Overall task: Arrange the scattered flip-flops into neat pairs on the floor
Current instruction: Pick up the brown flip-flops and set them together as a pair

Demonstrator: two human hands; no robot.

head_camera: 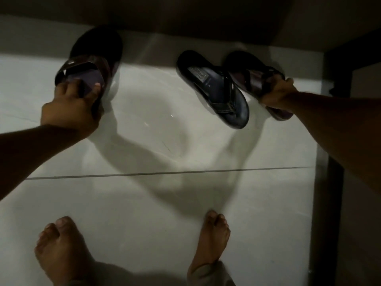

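My left hand (70,109) grips the toe end of a dark brown cross-strap sandal (92,56) at the upper left, lifted slightly off the pale tiled floor. Over at the upper right, my right hand (277,93) is closed on the matching brown cross-strap sandal (249,73). A black thong flip-flop (216,87) lies flat on the floor between my hands, just left of the right sandal, with its toe end toward me.
My bare feet (59,250) (214,236) stand on the white tile floor (154,203) near the bottom. A dark vertical frame or door edge (334,162) runs along the right. A dark shadowed ledge (165,17) spans the top.
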